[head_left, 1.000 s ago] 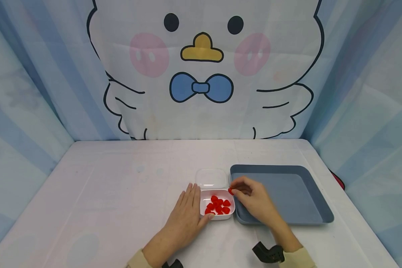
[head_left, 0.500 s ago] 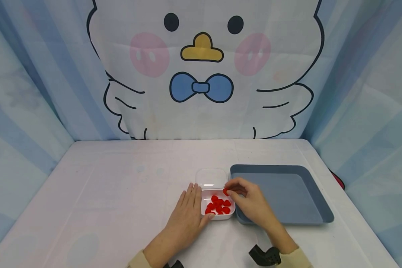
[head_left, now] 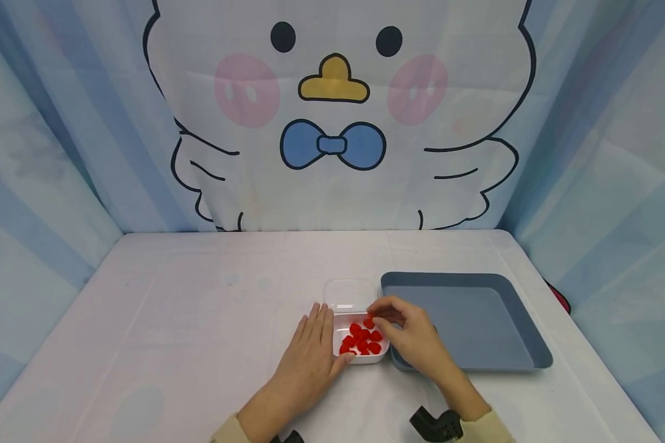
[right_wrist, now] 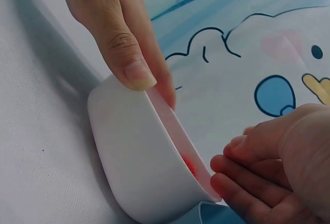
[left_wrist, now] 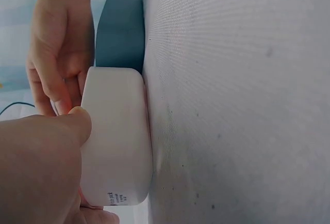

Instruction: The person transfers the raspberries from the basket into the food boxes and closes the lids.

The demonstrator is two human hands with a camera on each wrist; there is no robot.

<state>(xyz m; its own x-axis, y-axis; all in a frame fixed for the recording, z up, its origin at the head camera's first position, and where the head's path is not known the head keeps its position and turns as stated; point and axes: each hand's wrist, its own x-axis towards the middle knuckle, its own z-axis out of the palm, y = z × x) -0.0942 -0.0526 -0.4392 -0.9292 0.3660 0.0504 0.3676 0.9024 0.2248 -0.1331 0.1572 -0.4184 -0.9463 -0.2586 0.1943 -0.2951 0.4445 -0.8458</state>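
White box (head_left: 368,359) on a cloth-covered bench (head_left: 199,307), both hands at its rim; all positions are given relative to the box. Several red pieces (head_left: 364,335) lie inside it, clustered towards its middle and near side, some touching one another. A separate red piece (head_left: 369,322) sits at the box's far right corner, directly below the fingertips of the right hand (head_left: 418,335). That hand reaches over the box's right side with its fingers bent and thumb close to them; whether they pinch the piece cannot be told. The left hand (head_left: 307,360) lies against the box's left side, fingers straight and together, its thumb (left_wrist: 80,123) resting on the near rim. The red pieces thus lie between the two hands, to the right of the left hand's fingers and below the right hand's fingertips. In the left-wrist view, small dark lettering (left_wrist: 117,198) marks the box's outer wall. Just behind the box is a clear lid (head_left: 350,294); just to its right is a blue-grey tray (head_left: 471,320), partly covered by the right hand. Well behind the box hangs a pale blue curtain (head_left: 332,197) printed with a cartoon figure wearing a blue bow tie (head_left: 360,145).
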